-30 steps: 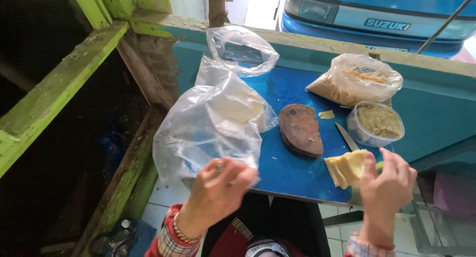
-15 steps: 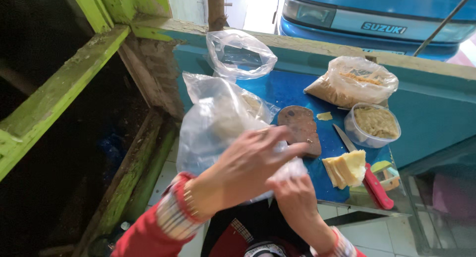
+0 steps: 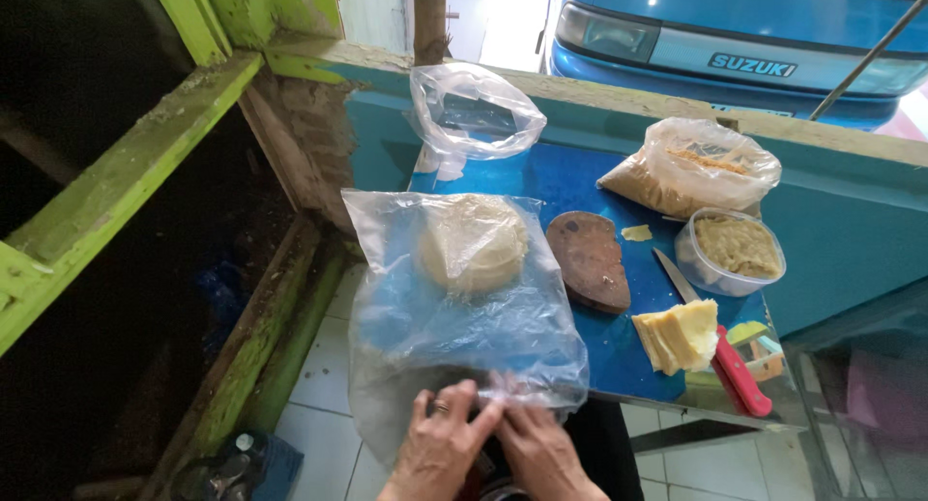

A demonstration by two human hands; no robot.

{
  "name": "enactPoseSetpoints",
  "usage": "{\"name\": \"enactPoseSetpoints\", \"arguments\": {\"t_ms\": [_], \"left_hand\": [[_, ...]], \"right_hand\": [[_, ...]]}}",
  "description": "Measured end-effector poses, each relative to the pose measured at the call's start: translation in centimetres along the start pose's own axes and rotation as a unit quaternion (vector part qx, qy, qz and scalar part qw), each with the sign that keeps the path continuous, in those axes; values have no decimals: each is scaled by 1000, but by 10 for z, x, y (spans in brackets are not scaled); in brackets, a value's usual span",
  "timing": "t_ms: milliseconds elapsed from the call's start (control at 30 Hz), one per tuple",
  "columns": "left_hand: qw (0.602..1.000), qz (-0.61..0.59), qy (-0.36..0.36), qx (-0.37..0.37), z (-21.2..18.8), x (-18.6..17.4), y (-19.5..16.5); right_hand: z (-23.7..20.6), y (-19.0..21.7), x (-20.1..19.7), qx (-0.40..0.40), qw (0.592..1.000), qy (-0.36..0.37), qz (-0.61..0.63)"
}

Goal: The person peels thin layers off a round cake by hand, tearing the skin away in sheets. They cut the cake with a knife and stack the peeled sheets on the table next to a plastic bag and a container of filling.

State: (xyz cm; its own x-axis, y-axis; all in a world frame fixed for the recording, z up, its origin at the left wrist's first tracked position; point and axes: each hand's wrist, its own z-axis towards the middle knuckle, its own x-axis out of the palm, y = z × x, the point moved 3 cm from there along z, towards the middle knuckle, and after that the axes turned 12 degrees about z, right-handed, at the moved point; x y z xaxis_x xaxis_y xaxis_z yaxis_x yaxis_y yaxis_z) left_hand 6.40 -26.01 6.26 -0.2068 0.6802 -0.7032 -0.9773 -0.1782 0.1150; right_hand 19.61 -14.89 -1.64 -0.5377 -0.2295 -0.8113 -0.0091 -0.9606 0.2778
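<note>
A large clear plastic bag (image 3: pixel 454 317) lies flat on the blue table (image 3: pixel 570 182), with a round pale lump of dough (image 3: pixel 474 242) inside it. My left hand (image 3: pixel 437 445) and my right hand (image 3: pixel 536 448) meet at the bag's near edge and pinch the plastic there, fingers touching. Right of the bag lie a brown oval wooden slab (image 3: pixel 588 259), a stack of pale yellow sheets (image 3: pixel 681 335) and a knife with a red handle (image 3: pixel 720 342).
A second clear bag (image 3: pixel 474 110) stands puffed up at the table's far end. A bag of brown crumbs (image 3: pixel 691 168) and a clear tub of yellowish filling (image 3: pixel 730 252) sit at the far right. Green wooden beams (image 3: pixel 135 172) run along the left. A blue vehicle (image 3: pixel 735 37) stands beyond.
The bag stood bunched up in my left hand; now it lies flattened on the table. Both hands have come together at its near edge. My right hand left the yellow sheets.
</note>
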Motion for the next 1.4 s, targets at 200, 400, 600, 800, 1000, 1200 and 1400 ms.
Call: {"name": "enactPoseSetpoints", "arguments": {"t_ms": [200,400,600,800,1000,1200,1400], "left_hand": [[987,-151,-52,-7,39,-37,21],[975,-148,-150,66,139,-79,39],[978,-115,-130,114,164,-102,41],[975,-168,-125,78,142,-110,61],[978,-160,-122,64,146,-107,53],[985,-95,-141,19,153,-110,55],[951,-177,-242,75,118,-121,21]], "right_hand": [[37,12,-53,33,965,-257,-47],[105,-22,-59,-37,983,-165,67],[130,-50,-36,150,939,-154,268],[93,-22,-5,175,963,200,-38],[163,-64,-34,188,961,-47,197],[183,-58,-51,115,831,-54,542],[181,-66,-47,-11,861,-7,509]]}}
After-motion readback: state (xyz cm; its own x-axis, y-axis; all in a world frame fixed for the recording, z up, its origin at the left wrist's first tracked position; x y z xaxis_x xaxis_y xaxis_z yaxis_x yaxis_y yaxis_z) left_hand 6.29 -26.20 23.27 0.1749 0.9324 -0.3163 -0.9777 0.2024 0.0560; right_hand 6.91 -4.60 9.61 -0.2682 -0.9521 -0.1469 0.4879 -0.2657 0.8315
